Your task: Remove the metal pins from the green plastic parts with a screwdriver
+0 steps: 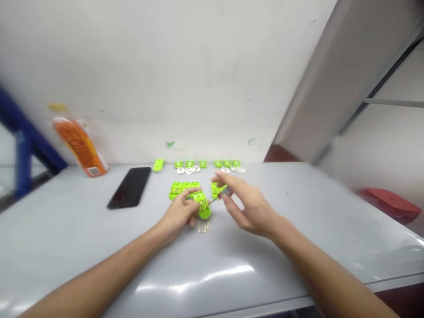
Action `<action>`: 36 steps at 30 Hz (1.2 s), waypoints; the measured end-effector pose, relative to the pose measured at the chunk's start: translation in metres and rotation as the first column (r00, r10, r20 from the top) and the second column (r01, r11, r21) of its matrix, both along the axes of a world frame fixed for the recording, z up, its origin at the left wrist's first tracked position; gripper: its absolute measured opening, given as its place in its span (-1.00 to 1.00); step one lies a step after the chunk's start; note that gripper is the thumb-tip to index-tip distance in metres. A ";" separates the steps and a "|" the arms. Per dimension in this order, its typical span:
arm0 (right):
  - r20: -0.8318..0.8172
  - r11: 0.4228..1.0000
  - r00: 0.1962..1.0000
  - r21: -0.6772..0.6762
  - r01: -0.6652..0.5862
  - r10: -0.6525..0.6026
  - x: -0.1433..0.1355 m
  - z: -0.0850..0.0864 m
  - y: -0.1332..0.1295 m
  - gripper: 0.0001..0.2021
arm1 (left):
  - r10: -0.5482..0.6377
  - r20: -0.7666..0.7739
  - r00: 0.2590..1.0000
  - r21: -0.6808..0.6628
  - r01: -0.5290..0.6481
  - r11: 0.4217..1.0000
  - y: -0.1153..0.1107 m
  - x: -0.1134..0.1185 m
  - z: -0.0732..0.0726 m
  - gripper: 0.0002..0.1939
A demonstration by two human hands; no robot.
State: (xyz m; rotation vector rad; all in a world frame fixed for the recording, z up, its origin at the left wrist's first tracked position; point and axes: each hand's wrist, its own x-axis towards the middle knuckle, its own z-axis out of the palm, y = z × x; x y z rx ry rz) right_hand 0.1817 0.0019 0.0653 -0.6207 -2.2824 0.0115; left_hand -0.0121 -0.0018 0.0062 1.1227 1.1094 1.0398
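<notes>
My left hand (180, 211) grips a lime-green plastic casing (204, 213), tilted, with its open inner side facing up. Small metal parts show inside it. Between the thumb and fingers of my right hand (250, 205) is a small screwdriver (225, 191) with a greyish handle. Its thin shaft points left and down, and its tip reaches the casing; whether it touches a screw is too small to tell. Just below the casing, several thin brass-coloured strips (203, 226) lie on the table. Behind my hands are more green casings (175, 190) in a row, and another group (216, 189) partly hidden by my right hand.
Along the wall stand small green pieces (190, 164) and white pieces (189, 170), plus a closed green casing (158, 165). A black phone (130, 187) lies to the left, near an orange bottle (77, 145). A red object (391, 204) is beyond the grey table's (331, 221) right side.
</notes>
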 end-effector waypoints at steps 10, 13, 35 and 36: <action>0.053 0.996 0.998 -0.077 0.034 -0.030 0.000 0.003 -0.002 -0.57 | 0.019 -0.008 1.000 -0.007 -0.019 1.000 0.000 0.002 0.003 -0.49; 0.024 0.990 0.999 -0.132 0.041 -0.038 0.000 0.001 0.000 -0.62 | 0.019 -0.006 1.000 0.000 -0.019 1.000 0.000 0.002 0.002 -0.49; -0.085 0.999 0.996 -0.048 -0.017 0.013 -0.007 -0.004 -0.004 -0.83 | 0.038 -0.004 0.999 0.030 -0.038 0.999 -0.001 0.000 0.000 -0.49; -0.079 0.999 0.997 -0.048 -0.025 0.021 -0.008 -0.004 -0.004 -0.83 | 0.035 -0.002 0.999 0.034 -0.035 0.999 -0.001 0.000 -0.001 -0.49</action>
